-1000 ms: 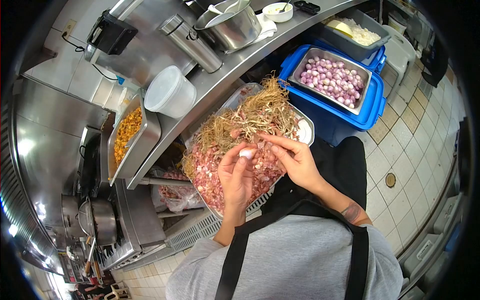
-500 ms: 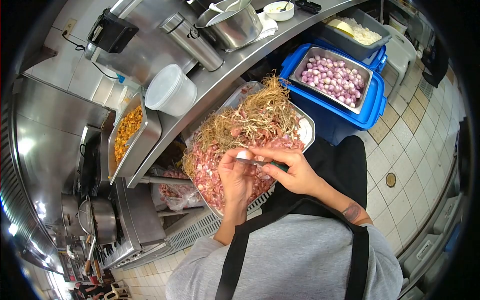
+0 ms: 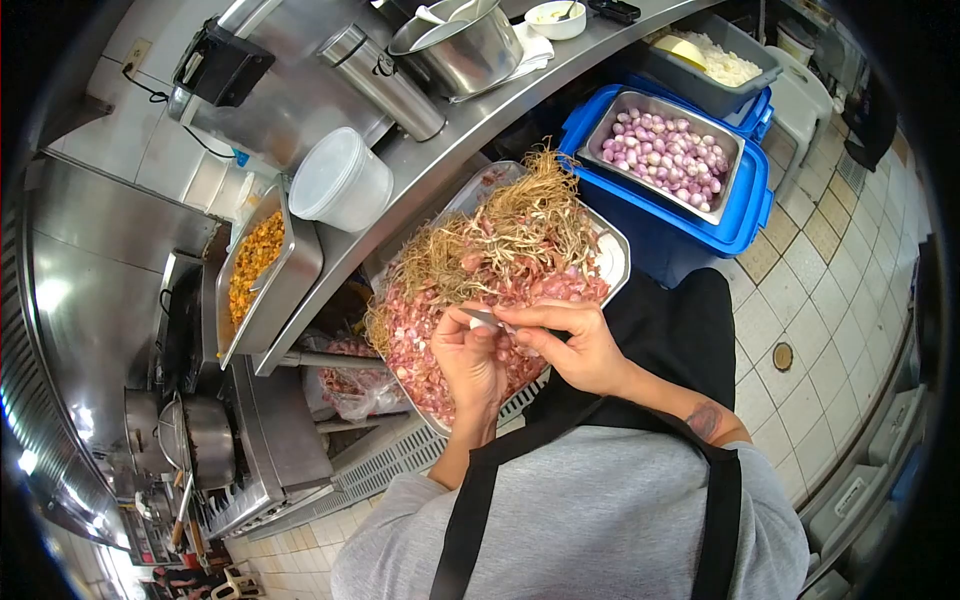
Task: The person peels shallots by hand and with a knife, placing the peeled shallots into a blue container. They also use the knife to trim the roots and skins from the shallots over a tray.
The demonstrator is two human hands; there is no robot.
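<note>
My left hand [image 3: 468, 358] is closed in a pinch on a small pale shallot [image 3: 476, 323], mostly covered by the fingers. My right hand [image 3: 574, 344] grips a small knife; the short blade [image 3: 487, 318] lies against the shallot, and the handle is hidden in the palm. Both hands meet over a large tray [image 3: 622, 262] heaped with reddish shallot skins and unpeeled shallots [image 3: 425, 345]. Dry, stringy roots and tops [image 3: 520, 225] are piled at the tray's far side.
Peeled purple shallots [image 3: 665, 155] fill a steel pan on a blue lidded bin [image 3: 735, 240] at right. A steel counter [image 3: 430, 165] runs along the left, bearing a plastic tub [image 3: 340, 180], a thermos [image 3: 385, 80] and a pot [image 3: 460, 50]. A pan of orange diced food [image 3: 255, 260] stands farther left.
The right hand has shifted slightly, its fingers now closer to the left fingertips. The knife's green handle, visible before, is now hidden, and less of the shallot shows.
</note>
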